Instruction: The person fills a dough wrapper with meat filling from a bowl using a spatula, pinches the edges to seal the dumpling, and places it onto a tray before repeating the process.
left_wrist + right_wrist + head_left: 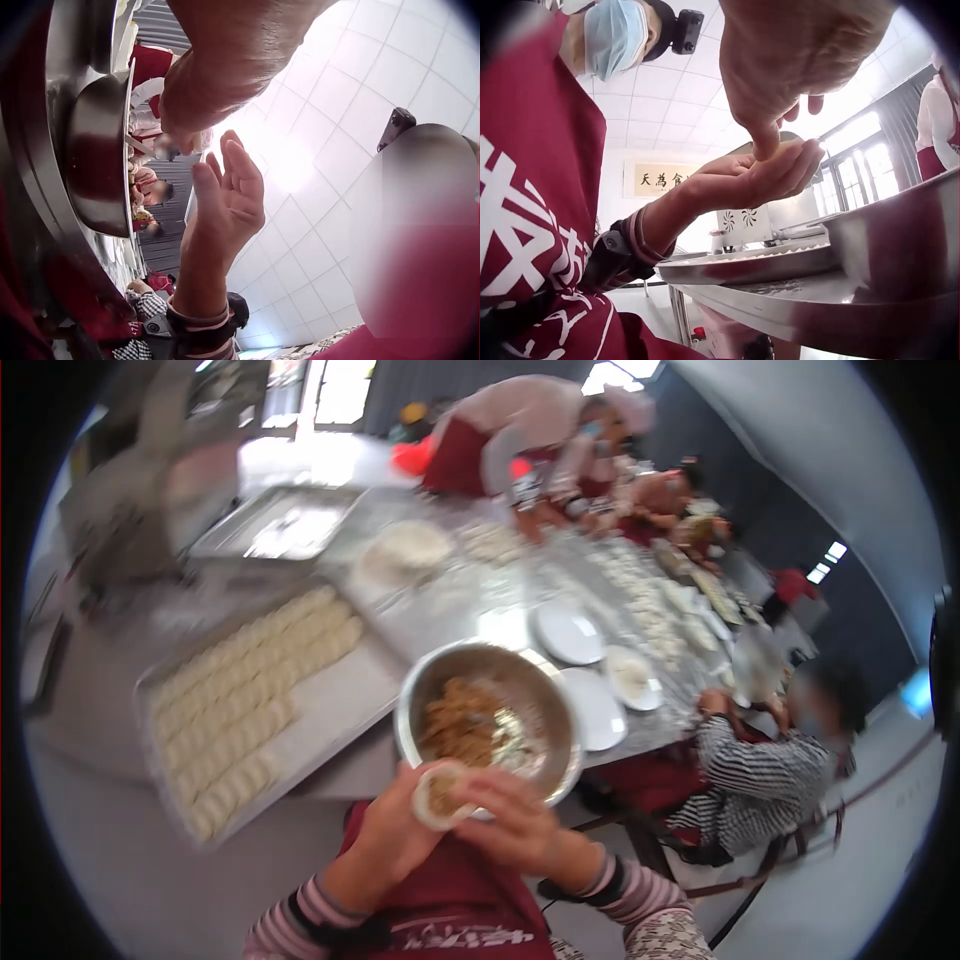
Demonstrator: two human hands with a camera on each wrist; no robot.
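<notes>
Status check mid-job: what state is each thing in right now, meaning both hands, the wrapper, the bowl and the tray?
left hand: cupped palm-up, holds the dumpling wrapper.
right hand: fingers relaxed, fingertips touching the dumpling wrapper.
dumpling wrapper: open, not folded, filling in its middle.
metal bowl: upright, partly filled with filling.
tray: rows of finished dumplings on part of it, the rest bare.
</notes>
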